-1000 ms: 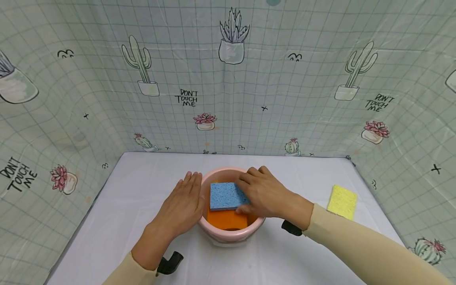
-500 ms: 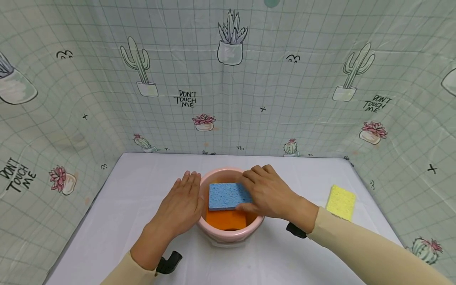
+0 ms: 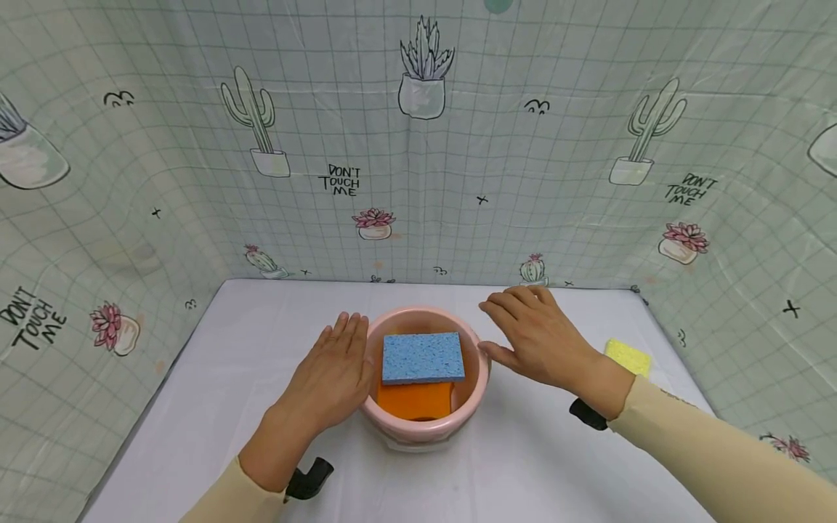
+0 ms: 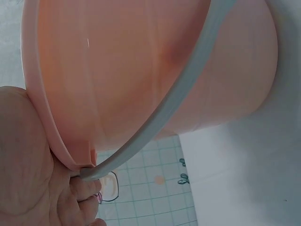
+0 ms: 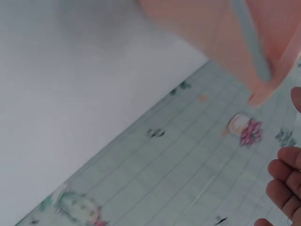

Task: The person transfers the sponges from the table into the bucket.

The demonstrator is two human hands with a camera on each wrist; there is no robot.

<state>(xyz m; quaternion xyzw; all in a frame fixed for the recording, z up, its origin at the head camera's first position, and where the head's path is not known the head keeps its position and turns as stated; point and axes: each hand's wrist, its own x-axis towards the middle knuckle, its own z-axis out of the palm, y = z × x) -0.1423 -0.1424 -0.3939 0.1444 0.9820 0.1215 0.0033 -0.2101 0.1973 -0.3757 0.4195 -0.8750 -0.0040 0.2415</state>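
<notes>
A pink bucket with a grey handle stands mid-table. Inside it a blue sponge lies flat on top of an orange piece, whose kind I cannot tell. My left hand rests with straight fingers against the bucket's left rim; the left wrist view shows the palm touching that rim by the handle's hinge. To the right of the bucket, my right hand hovers with spread, relaxed fingers and holds nothing. In the right wrist view its fingertips are apart from the rim.
A yellow sponge lies on the right of the white-covered table, partly hidden by my right forearm. A cactus-print curtain encloses the back and both sides.
My right hand has let go of the blue sponge and moved right, out of the bucket. The sponge stays in the bucket. My left hand keeps its place.
</notes>
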